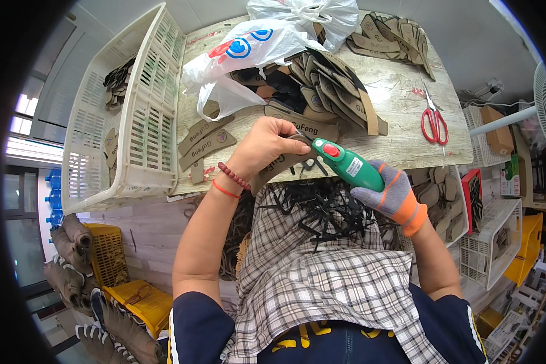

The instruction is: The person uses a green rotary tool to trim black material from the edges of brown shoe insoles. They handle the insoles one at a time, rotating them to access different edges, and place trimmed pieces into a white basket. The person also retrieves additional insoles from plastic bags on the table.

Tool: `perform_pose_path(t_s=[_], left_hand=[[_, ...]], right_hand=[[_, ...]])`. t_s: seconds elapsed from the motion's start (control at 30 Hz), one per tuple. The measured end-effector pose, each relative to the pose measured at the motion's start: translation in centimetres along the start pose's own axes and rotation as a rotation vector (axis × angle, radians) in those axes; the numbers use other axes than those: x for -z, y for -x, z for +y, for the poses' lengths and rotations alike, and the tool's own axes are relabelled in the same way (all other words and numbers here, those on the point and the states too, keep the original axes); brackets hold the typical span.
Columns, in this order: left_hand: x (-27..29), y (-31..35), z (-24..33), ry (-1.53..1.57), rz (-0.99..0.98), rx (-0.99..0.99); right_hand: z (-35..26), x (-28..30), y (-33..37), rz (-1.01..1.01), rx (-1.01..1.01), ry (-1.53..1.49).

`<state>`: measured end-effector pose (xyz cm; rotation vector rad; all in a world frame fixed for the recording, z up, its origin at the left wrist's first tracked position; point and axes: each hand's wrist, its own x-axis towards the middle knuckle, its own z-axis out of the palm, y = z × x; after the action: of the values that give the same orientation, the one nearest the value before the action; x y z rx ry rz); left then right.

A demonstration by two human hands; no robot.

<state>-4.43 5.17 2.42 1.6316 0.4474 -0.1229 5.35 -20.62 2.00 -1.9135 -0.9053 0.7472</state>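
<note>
Pinched in my bare left hand (262,145) is a brown printed insole (272,172), at the table's front edge. My right hand (389,193), in a grey and orange glove, is wrapped round a green handheld electric cutter (359,174) with a red button. The cutter's tip is close beside my left fingertips; whether it touches the insole's edge I cannot tell. Thin black trimmed strips (324,209) lie heaped on my checked apron (321,279). Just beyond my hands is a pile of similar insoles (330,91), and two single insoles (207,143) lie left of my wrist.
Red-handled scissors (434,124) lie on the table (397,136) at right. White plastic bags (258,45) partly cover the pile. More insoles (388,39) sit at the far right. A white plastic crate (148,115) stands at left; yellow crates (142,303) and shoes (73,276) are below it.
</note>
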Motion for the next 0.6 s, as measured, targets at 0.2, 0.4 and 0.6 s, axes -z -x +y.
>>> perform_pose_path(t_s=[0.2,0.4,0.6], left_hand=[[0.0,-0.2,-0.8,0.017,0.039,-0.025],[7.3,1.7,-2.8,-0.658,0.759,-0.225],[-0.9,-2.8,-6.4,-0.936,1.031,-0.226]], right_hand=[[-0.3,-0.8,-0.3,0.052,-0.042,-0.079],[0.9,-0.5,1.2,0.121,-0.062,-0.022],[2.1,-1.9,0.5,0.195,-0.040,-0.011]])
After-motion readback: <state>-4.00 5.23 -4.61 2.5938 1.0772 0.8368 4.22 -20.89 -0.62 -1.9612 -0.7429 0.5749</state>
